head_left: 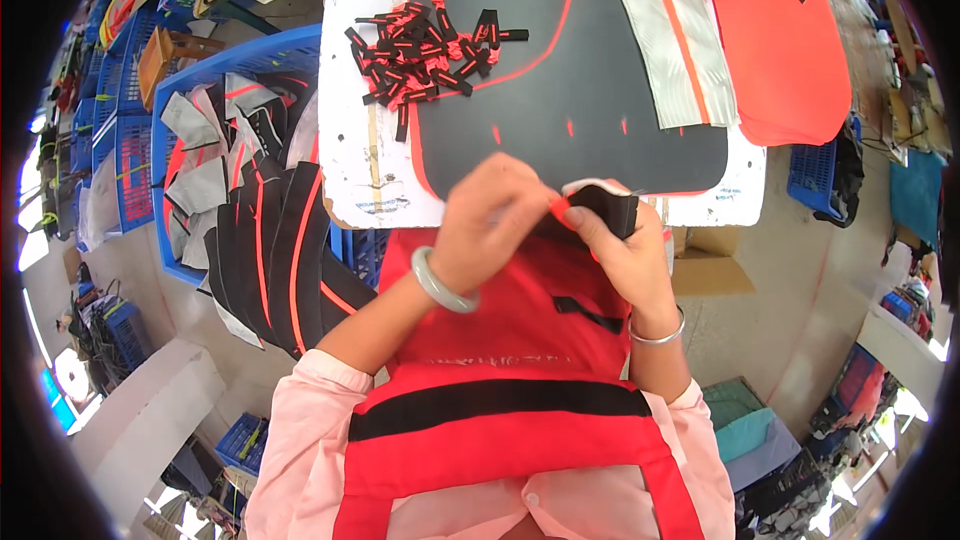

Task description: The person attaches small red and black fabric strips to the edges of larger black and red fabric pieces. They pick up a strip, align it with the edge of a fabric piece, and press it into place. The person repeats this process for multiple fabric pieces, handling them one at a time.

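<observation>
Both my hands meet just over the near edge of the table. My right hand point(632, 255) is closed around a folded black fabric piece point(606, 210) with a pale edge, its thumb pressed on the near side. The fingers of my left hand point(493, 210) pinch at a small bright orange-red bit point(559, 208) at that piece's left end. Whether this bit is a separate tab or part of the fabric, I cannot tell. Beyond my hands, a large dark grey panel point(600, 70) with an orange-red line lies on the table. Small black and orange-red tabs point(415, 50) are heaped on its left side.
Silver-grey strips point(675, 40) with orange-red lines and orange-red fabric point(785, 60) cover the table's right side. At left, a blue crate point(185, 250) holds cut pieces, with long black striped panels point(285, 250) draped over it. A cardboard box point(712, 275) stands below the table at right.
</observation>
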### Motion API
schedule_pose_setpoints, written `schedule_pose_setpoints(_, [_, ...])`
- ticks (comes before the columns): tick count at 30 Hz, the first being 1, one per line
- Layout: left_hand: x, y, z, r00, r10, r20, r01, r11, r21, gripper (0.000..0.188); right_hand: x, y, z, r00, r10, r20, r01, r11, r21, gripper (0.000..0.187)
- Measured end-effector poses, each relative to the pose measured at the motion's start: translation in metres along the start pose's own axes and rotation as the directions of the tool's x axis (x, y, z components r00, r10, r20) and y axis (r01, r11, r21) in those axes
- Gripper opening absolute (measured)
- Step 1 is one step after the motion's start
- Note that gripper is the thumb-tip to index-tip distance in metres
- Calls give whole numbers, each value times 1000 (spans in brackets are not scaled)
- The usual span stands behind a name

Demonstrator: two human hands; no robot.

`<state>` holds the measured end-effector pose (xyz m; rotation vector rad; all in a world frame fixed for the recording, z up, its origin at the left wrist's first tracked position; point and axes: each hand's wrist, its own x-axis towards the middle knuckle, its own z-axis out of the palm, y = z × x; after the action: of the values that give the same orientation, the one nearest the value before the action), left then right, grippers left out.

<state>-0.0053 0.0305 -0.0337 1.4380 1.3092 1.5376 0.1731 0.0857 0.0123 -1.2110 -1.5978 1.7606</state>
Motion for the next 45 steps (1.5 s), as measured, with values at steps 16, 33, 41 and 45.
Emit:
schedule_pose_setpoints(16, [105,-60,-33,974,133,184,-227,582,781,12,6,19,-12,996,90,-20,-89,996,24,25])
schedule_pose_setpoints(33, [32,17,-41,916,-15,401,-66,980,187,20,9,-2,-4,960,-234,150,243,969,-45,25])
schedule_pose_setpoints(41, [-16,13,-12,717,-684,135,554,443,-705,22,-11,10,17,960,-213,184,253,940,-231,24])
schedule_pose_setpoints(45, [-1,20,-27,702,-703,112,545,430,-720,27,-9,3,9,984,-134,117,149,981,-127,22])
